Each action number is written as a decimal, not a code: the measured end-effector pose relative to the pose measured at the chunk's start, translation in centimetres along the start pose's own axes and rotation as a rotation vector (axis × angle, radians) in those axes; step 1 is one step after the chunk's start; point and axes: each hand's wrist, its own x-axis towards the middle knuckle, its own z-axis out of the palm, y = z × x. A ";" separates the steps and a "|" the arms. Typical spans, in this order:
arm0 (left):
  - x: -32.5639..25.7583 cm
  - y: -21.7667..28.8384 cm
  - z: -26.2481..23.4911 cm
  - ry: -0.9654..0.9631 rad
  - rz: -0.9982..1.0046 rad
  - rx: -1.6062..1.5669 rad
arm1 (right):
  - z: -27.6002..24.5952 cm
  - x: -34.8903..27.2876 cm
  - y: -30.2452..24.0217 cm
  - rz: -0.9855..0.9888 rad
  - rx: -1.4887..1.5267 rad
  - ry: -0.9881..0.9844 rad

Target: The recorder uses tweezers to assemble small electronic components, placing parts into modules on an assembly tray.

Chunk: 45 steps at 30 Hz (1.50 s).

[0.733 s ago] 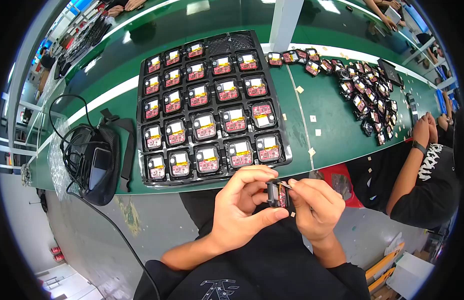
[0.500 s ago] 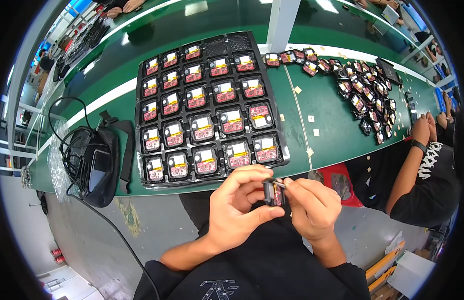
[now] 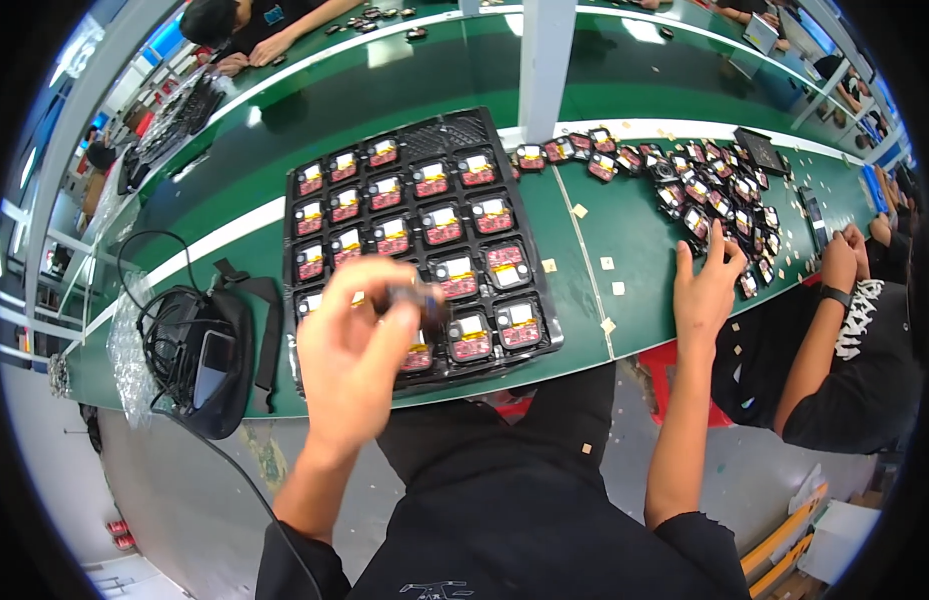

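Observation:
Over the black moulded tray [image 3: 447, 140], my left hand [image 3: 345, 360] grips a small black device with a circuit board [image 3: 417, 298], both smeared by motion. Rows of square black device housings [image 3: 443, 222] with red boards, white blocks and yellow tape fill most of the tray's pockets; several in the lower left are hidden behind the hand. To the right, my right hand [image 3: 707, 290] reaches over the near edge of a heap of similar housings [image 3: 720, 195], its fingers apart. Whether a fingertip touches one, I cannot tell.
A black bag with cables [image 3: 190, 345] lies left of the tray, a dark phone-like device on it. Small cream squares [image 3: 608, 263] dot the green table [image 3: 575, 290]. A co-worker's hands [image 3: 847, 255] are at the right; another person [image 3: 275, 45] works across the table.
My hands have parted. The left has carried the device leftward over the tray; the right has let go and moved right to the heap. The view has shifted slightly.

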 end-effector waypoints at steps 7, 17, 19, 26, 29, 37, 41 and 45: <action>12.9 -1.5 -3.4 0.039 0.032 0.470 | -0.3 -0.9 -0.8 -0.028 0.040 -0.090; 17.9 -7.9 -3.2 -0.078 0.208 1.019 | -0.8 -1.1 -1.0 -0.131 0.200 -0.060; 17.6 -8.1 -3.4 -0.098 0.230 1.044 | -0.8 -1.1 -1.1 -0.222 0.306 -0.096; 10.7 -1.0 2.0 -0.257 0.492 0.910 | -1.1 -1.3 -0.8 -0.432 0.300 -0.232; 5.6 1.8 3.9 -0.384 0.511 0.764 | -1.1 -1.6 -1.3 -0.502 0.349 -0.269; -2.1 1.4 5.3 -0.436 0.109 0.276 | -6.4 -5.7 -3.8 -0.464 1.110 -0.385; -5.2 -0.9 6.5 -0.259 -0.534 -0.541 | -9.1 -7.1 -5.9 -0.590 1.284 -0.505; -6.8 -2.5 7.6 -0.232 -0.256 -0.537 | -10.2 -8.5 -7.0 -0.540 1.315 -0.599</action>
